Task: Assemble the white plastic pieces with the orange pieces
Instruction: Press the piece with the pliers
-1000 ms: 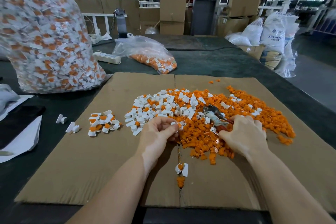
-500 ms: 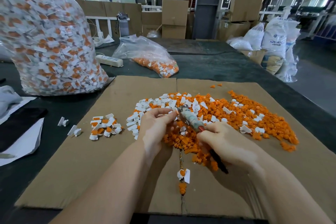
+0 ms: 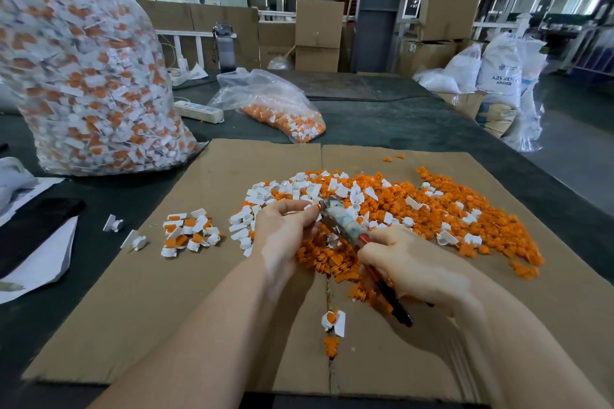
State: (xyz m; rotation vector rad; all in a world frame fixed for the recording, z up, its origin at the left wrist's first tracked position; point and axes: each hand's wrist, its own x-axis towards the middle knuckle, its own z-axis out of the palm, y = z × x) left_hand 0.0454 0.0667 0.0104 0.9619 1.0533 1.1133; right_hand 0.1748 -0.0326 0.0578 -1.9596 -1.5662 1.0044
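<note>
A heap of orange pieces (image 3: 432, 209) mixed with white plastic pieces (image 3: 285, 189) covers the middle of a cardboard sheet (image 3: 172, 292). My left hand (image 3: 282, 229) pinches a small piece at its fingertips, just above the heap. My right hand (image 3: 408, 266) grips pliers (image 3: 345, 226) by the red and black handles, and the jaws meet the piece in my left fingers. A small pile of assembled white-and-orange pieces (image 3: 189, 232) lies to the left. One assembled piece (image 3: 334, 322) lies near the cardboard seam in front.
A big clear bag of assembled pieces (image 3: 83, 76) stands at the back left. A smaller bag of pieces (image 3: 279, 109) and a power strip (image 3: 199, 111) lie behind the cardboard. Two white pieces (image 3: 123, 232) lie off the cardboard. Paper and a dark object (image 3: 30, 239) lie at the left.
My right hand lifted the pliers off the heap and swung their jaws left to the piece in my left fingers. My left hand rose a little.
</note>
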